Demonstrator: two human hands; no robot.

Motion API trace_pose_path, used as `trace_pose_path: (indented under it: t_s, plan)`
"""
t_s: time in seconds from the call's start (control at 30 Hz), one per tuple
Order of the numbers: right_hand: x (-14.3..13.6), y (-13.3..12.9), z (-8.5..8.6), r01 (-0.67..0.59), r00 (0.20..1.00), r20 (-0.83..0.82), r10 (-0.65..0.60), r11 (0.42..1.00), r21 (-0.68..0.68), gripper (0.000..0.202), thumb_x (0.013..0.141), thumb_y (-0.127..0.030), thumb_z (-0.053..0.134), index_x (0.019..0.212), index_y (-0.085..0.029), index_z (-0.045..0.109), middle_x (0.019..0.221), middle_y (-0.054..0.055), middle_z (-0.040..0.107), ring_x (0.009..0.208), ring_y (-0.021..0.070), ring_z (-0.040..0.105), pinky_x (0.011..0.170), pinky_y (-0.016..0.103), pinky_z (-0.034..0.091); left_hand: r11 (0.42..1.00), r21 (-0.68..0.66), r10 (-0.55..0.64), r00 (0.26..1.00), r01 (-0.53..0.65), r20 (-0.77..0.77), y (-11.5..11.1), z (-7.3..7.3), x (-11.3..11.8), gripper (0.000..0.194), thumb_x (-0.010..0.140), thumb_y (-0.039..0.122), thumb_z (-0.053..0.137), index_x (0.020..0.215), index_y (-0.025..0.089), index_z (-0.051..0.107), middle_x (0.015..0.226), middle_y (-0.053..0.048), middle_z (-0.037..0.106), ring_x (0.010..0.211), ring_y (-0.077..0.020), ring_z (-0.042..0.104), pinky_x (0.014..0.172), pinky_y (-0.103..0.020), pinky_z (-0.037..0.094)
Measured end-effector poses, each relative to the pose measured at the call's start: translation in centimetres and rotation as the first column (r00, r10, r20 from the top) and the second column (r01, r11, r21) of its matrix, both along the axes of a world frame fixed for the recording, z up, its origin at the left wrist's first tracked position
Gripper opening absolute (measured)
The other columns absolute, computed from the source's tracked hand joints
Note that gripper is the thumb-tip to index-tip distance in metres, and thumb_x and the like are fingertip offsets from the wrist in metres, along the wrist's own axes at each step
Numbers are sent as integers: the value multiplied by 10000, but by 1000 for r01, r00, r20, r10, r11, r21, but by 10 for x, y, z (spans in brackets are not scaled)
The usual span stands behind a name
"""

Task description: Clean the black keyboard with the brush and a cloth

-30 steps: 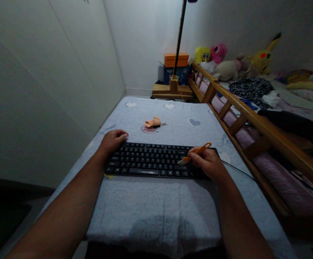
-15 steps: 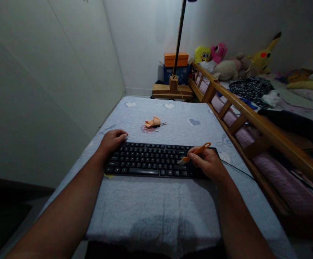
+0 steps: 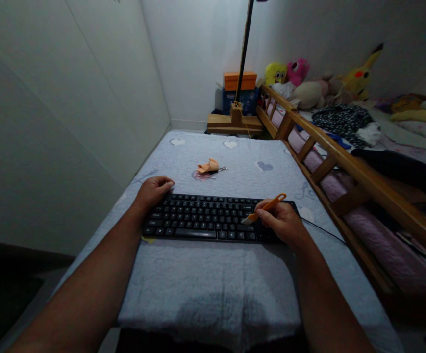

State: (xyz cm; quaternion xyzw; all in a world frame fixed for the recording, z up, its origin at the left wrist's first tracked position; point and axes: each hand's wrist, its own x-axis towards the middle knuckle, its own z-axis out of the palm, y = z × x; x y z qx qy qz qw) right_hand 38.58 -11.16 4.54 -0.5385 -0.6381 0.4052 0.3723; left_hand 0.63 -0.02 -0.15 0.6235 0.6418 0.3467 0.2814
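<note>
A black keyboard [image 3: 198, 215] lies flat on the cloth-covered table, its long side facing me. At its far left corner rests my left hand [image 3: 154, 191], with the fingers curled together against the edge. My right hand [image 3: 281, 220] is over the right end of the keyboard, pinching a small brush [image 3: 269, 205] with an orange handle. The brush slants down to the left, and its pale bristles touch the keys near the right of the main block. Part of the number pad is hidden under this hand.
Beyond the keyboard lie a crumpled peach-coloured cloth [image 3: 208, 166] and several thin sticks [image 3: 206, 177]. A cable [image 3: 323, 229] runs off to the right. A wooden bed rail [image 3: 330, 142] borders the table's right side; a wall [image 3: 87, 98] stands at left. A lamp stand [image 3: 237, 115] is behind.
Almost nothing differs. The brush and my right hand stay at practically the same spot over the keys, and my left hand has not moved.
</note>
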Motion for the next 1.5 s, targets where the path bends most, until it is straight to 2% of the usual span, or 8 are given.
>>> trace_pose_path:
  t_s: [0.67, 1.1, 1.5]
  plan:
    - [2, 2, -3, -1, 1000, 10, 1, 1000, -2, 230, 834, -393, 631, 876, -171, 672, 676, 17, 609, 586, 147, 522, 558, 281, 395, 1000, -2, -11, 1000, 11, -10, 2, -3, -2, 370, 675, 499, 614, 808, 171, 722, 725, -23, 710, 703, -211, 623, 689, -329, 467]
    - [1, 1, -2, 5, 1000, -6, -5, 1000, -11, 246, 837, -409, 641, 879, -168, 673, 667, 14, 610, 584, 147, 530, 550, 274, 389, 1000, -12, 7, 999, -7, -33, -1, 3, 1, 349, 669, 486, 615, 797, 181, 727, 728, -25, 718, 713, -217, 630, 693, -329, 478]
    - [2, 1, -4, -8, 999, -39, 7, 1000, -15, 225, 843, -392, 655, 877, -171, 681, 675, 18, 629, 598, 150, 557, 550, 269, 409, 1000, 5, -18, 1000, 18, -7, 1, -4, -2, 354, 689, 500, 631, 801, 177, 724, 735, -23, 718, 687, -198, 609, 670, -310, 461]
